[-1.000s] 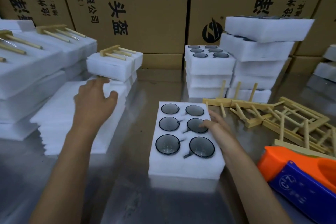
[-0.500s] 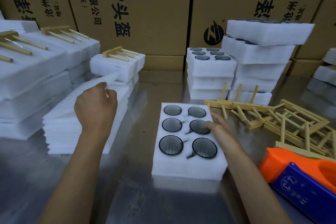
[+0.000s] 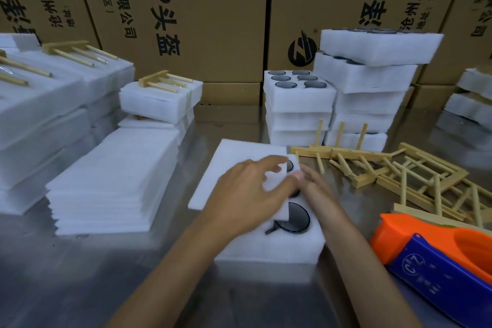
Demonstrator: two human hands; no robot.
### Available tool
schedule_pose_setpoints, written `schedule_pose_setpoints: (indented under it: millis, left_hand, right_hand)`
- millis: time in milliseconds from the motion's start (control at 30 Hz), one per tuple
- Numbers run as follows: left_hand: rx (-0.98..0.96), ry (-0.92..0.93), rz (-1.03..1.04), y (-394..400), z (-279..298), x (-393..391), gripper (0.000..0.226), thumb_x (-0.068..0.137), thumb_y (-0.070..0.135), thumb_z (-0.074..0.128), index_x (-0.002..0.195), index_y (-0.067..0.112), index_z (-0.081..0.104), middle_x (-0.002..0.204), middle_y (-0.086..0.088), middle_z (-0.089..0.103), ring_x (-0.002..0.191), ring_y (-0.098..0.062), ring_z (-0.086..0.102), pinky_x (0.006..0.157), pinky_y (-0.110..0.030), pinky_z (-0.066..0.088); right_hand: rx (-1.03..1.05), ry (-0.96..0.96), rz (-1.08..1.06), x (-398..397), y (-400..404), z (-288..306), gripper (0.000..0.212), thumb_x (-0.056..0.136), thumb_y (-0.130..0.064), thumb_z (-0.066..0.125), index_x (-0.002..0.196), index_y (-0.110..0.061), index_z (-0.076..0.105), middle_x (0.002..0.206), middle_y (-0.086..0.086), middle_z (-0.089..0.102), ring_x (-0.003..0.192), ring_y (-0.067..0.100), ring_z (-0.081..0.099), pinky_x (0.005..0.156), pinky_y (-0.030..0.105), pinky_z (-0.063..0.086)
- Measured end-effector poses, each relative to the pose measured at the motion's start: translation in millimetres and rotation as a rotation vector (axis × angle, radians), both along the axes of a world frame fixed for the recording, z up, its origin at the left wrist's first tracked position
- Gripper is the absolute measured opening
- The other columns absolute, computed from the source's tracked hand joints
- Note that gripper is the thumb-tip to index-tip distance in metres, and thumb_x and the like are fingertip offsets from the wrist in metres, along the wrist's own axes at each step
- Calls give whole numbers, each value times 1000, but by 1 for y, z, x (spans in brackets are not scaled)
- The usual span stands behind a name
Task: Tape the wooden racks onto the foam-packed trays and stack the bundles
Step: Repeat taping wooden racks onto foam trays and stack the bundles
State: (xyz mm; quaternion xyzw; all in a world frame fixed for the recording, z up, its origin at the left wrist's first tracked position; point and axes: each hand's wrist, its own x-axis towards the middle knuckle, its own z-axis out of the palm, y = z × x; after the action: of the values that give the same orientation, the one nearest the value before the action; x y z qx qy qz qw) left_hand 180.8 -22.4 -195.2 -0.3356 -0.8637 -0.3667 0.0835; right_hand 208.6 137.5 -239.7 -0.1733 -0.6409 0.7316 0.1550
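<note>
Tray (image 3: 269,243) sits centre on the worktop (image 3: 80,274), long axis running away from the viewer, cups (image 3: 292,217) mouth-up. Left hand (image 3: 247,194) pinches a foam sheet (image 3: 234,165) by its near-right edge, laying it skewed over the tray. Right hand (image 3: 316,186): fingers flat on tray top, holding nothing.

Judgement: sheet is featherlight and floppy; grip by the edges. Cups look like glass, likely fragile; lift the tray from the sides. Racks (image 3: 399,176) are loose at right.

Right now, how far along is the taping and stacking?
Done: bundles with taped racks sit stacked at left. In hand: the left hand lays a foam sheet over the front tray; the right hand steadies it. Left: loose racks, untaped tray stacks and the tape dispenser untouched.
</note>
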Motion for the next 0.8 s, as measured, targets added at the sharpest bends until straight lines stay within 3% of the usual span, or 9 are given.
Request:
schedule_pose_setpoints:
  millis: [67,167,267,300,367,433,500,667,800]
  left_hand:
    - [149,2,66,-12,6,-17,43,87,62,51,122,41,64,98,32,57,106,2,54,84,-18,41]
    - [214,-9,191,-37,4,-54,38,95,34,61,133,32,58,131,20,55,129,-8,46,104,-24,35]
    - [278,-477,263,-55,-7,-78,73,89,47,66,152,35,31,153,8,38,120,-10,47,97,-33,41]
    - [285,-615,257,-56,-12,-82,78,87,50,66,153,35,28,151,7,40,111,-10,51,89,-30,43]
    - [294,-755,156,-52,-23,-88,62,87,47,68,142,32,45,138,8,54,92,-8,65,72,-22,50]
    - [321,-761,38,-44,-35,-91,32,90,36,69,121,34,60,122,3,70,84,-8,73,61,-18,54]
    - [344,-770,-31,-37,-43,-90,31,89,32,70,118,38,62,113,5,74,92,-11,74,67,-22,56]
    - [341,-805,-77,-25,-41,-77,41,79,39,70,118,45,57,107,14,74,94,-9,73,69,-21,56]
    - [369,-775,-70,-22,-42,-71,36,88,31,66,120,43,55,106,18,73,93,-5,72,77,-27,54]
  right_hand:
    - [-5,-23,-11,-1,0,-1,32,86,-4,62,95,-34,68,74,-14,74,64,3,71,46,15,49]
    - [-5,-45,-19,-3,1,0,29,87,-10,62,86,-39,68,75,-16,74,68,5,72,46,17,50]
    - [-26,-71,-79,-2,1,2,8,85,-29,63,89,-31,68,83,-8,74,74,13,71,58,24,53]
    - [-14,-59,-131,-2,1,1,8,85,-32,61,83,-29,68,82,-2,72,72,15,68,61,26,51]
    - [75,-6,-260,-2,5,-1,17,89,-33,54,80,-26,67,88,2,70,80,14,65,69,30,52]
    - [124,-8,-359,-3,9,-3,23,96,-36,49,106,-29,69,117,-2,65,108,14,59,95,38,49]
    - [51,-75,-399,-6,15,-4,36,97,-38,47,126,-23,62,133,-1,57,122,20,52,107,45,42]
    - [80,-335,-384,-33,35,-1,42,94,-34,39,123,-12,60,130,16,56,121,33,51,104,50,42]
    - [157,-401,-431,-44,35,-4,41,91,-31,42,118,-11,66,127,17,58,118,36,52,102,46,45]
